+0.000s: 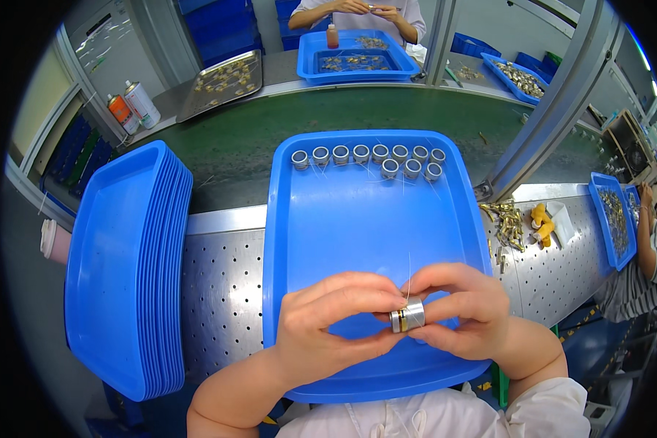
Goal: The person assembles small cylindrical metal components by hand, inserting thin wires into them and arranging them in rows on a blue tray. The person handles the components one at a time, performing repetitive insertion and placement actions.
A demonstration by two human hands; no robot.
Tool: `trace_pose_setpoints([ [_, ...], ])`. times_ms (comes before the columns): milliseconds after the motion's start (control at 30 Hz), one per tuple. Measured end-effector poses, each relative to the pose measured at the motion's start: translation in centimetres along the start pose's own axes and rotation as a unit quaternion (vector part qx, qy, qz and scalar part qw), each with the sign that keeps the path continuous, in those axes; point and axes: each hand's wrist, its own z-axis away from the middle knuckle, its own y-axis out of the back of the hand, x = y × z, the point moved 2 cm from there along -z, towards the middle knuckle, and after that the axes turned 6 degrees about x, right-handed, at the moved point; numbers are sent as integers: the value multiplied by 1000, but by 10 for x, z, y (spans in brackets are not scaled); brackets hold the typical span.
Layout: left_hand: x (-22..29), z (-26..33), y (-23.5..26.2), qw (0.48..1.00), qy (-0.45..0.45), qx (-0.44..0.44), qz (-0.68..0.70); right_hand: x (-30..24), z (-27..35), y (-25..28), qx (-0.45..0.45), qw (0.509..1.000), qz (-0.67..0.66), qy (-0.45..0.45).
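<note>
The small silver ring with a brass band (407,316) sits pinched between both hands above the blue tray's (358,233) near edge. Left hand (336,325) and right hand (463,310) fingers are closed, grasping it from opposite sides.

I count eleven small metal rings (366,158) standing at the far end of my blue tray (321,241), eight in the back row and three in front, plus one more ring (407,316) pinched between my left hand (332,321) and right hand (463,310). Two spray cans (133,107) stand at the far left. One stack of blue trays (128,274) sits beside me; its number I cannot tell.
</note>
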Motion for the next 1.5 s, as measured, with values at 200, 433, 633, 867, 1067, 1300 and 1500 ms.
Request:
trace_pose_setpoints([
  [200,0,-2,2,1000,10,-14,12,-3,0,0,-3,999,29,28],
  [433,-5,-1,2,999,21,-15,35,0,1,-1,7,1000,9,18],
  [633,-2,-1,2,990,122,-6,74,2,2,-1,12,1000,2,-23],
  [867,-4,-2,0,989,120,35,75,5,0,6,54,996,65,-10],
  [1067,-2,0,-1,998,52,9,-23,-5,0,3,56,984,161,49],
  [1300,-4,2,-4,998,34,19,-43,-9,2,-3,46,972,208,97],
  [1500,-2,3,-3,996,8,21,-91,-6,5,-7,51,970,205,118],
])
